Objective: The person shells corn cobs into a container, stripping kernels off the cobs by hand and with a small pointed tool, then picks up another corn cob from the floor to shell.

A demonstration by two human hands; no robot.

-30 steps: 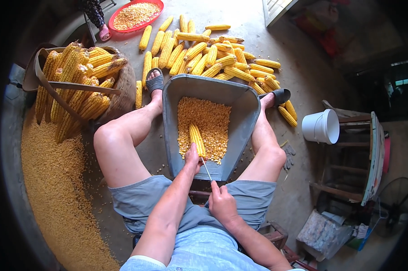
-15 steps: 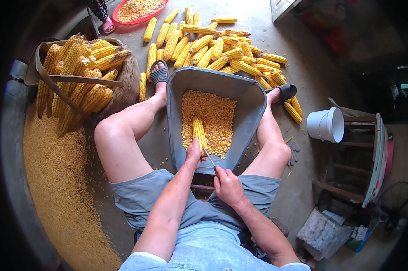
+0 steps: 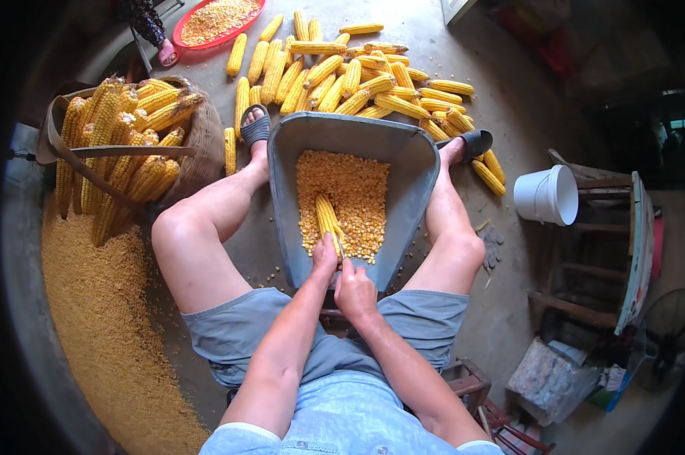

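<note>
My left hand point(image 3: 325, 260) is closed around the lower end of a yellow corn cob point(image 3: 326, 212), which points away from me over a grey trough-shaped container point(image 3: 418, 174). In my right hand point(image 3: 355, 292) is a screwdriver point(image 3: 342, 250); its metal shaft lies against the near part of the cob, and my fist hides the handle. Loose corn kernels point(image 3: 350, 178) cover the bottom of the container, which sits between my legs.
Several corn cobs point(image 3: 342, 83) lie heaped beyond the container. At left a woven basket point(image 3: 202, 144) full of cobs stands by a large kernel pile point(image 3: 107, 311). A red tray point(image 3: 221, 38), another person's foot point(image 3: 167, 53), a white bucket point(image 3: 546, 195) and a wooden rack point(image 3: 585, 262) surround me.
My right hand has moved forward and left toward the cob, bringing the screwdriver's shaft up along it. My left hand still holds the cob. The whole view has shifted slightly.
</note>
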